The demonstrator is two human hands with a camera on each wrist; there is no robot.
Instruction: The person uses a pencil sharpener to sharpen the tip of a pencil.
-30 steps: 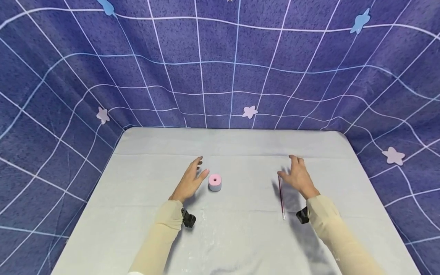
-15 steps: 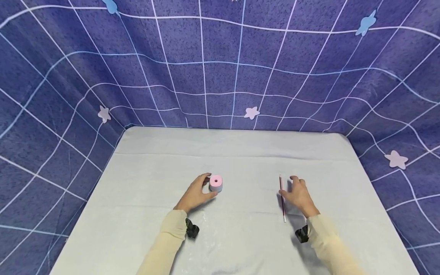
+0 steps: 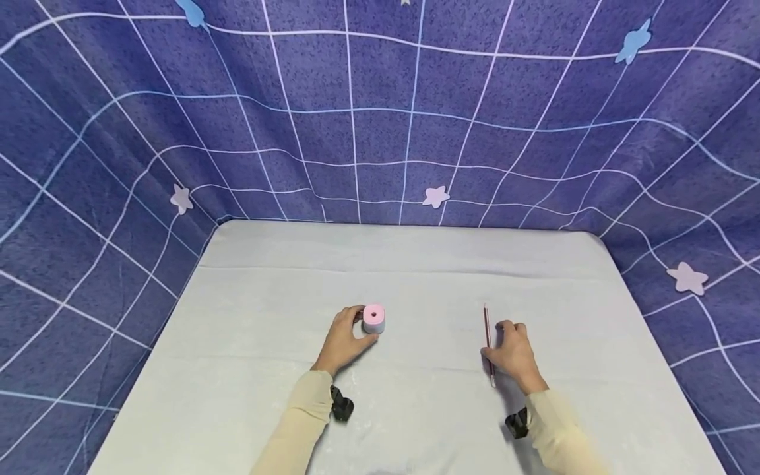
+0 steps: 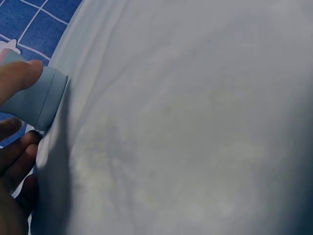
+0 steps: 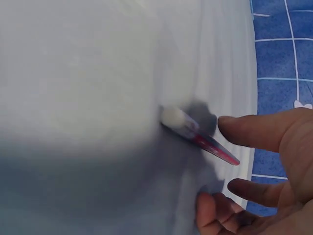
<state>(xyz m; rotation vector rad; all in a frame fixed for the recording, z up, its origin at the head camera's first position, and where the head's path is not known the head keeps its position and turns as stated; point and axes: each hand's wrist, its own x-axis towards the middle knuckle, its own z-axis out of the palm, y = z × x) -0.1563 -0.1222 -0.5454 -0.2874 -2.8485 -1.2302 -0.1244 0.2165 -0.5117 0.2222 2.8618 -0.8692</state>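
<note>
In the head view a small pink-topped, blue-sided pencil sharpener (image 3: 374,318) with a hole on top stands left of centre on the pale table. My left hand (image 3: 342,344) is at its left side, fingers beside its far left edge and thumb by its near side. The left wrist view has the thumb across the blue side of the sharpener (image 4: 29,100); firm contact cannot be told. A dark red pencil (image 3: 488,326) lies lengthwise on the right. Beside it is my right hand (image 3: 515,353), its thumb by the pencil (image 5: 210,144) and its fingers spread apart.
A pale, lightly creased cloth covers the table (image 3: 427,409). Behind it and along both sides hangs a blue curtain (image 3: 380,79) with white grid lines and stars. Each wrist carries a black camera, such as the left one (image 3: 341,404).
Both hands have come down and nearer to me. The left thumb and fingers have closed in around the pencil sharpener, while the right hand has slid back along the pencil. Both objects stay in place.
</note>
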